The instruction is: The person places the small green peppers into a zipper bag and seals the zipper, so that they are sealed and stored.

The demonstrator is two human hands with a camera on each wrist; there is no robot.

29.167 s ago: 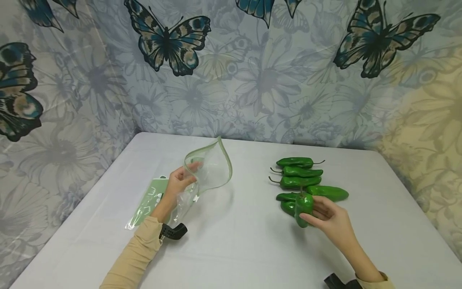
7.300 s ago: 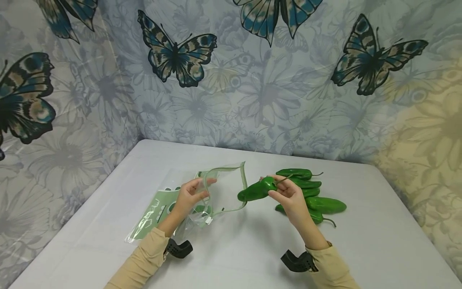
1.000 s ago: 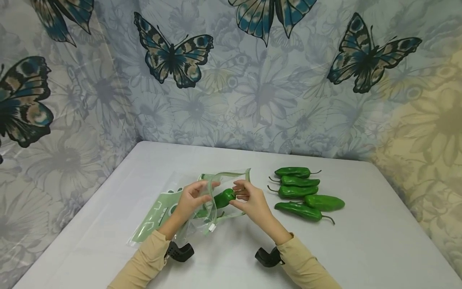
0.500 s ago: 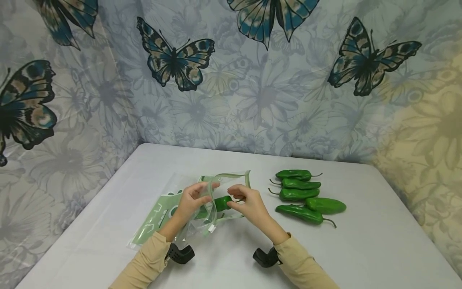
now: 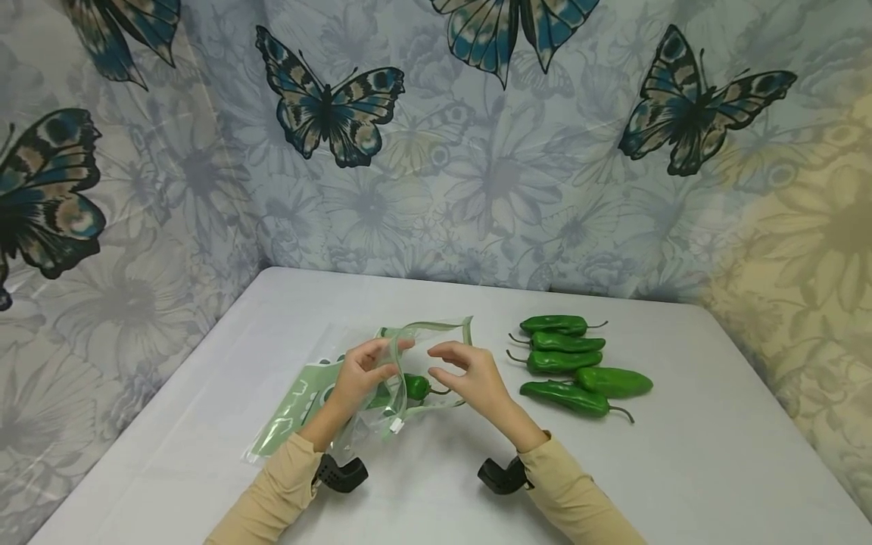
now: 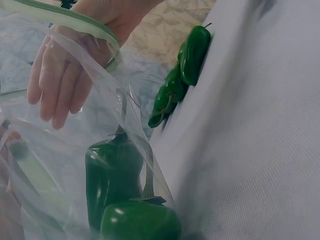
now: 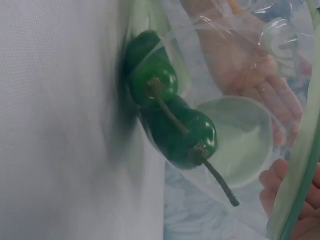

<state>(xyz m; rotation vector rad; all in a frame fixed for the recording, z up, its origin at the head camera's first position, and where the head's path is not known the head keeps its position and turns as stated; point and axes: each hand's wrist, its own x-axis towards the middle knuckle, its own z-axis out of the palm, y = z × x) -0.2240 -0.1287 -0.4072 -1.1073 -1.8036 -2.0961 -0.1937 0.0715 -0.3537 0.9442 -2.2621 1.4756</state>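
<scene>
From where I stand, the white desk [image 5: 436, 484] carries everything. On it a clear bag [image 7: 302, 160] gapes, at least two green peppers [image 7: 172, 147] inside. Between the bag's 8 and 9 o'clock lies flat green-printed plastic [image 5: 293, 409]. The left grip [image 5: 361, 376] holds the mouth at 9; the right grip [image 5: 477, 375], at 3, has fingers and thumb parted, holding nothing. Farther toward 3 rest five loose peppers [image 5: 568, 344]. A white slider [image 5: 397, 425] sits at the mouth's 7.

Should the left grip slacken, the limp film might fold shut or spill peppers; a stem could snag it. White lettering marks the printed plastic, but I can't read it, nor any brand.
</scene>
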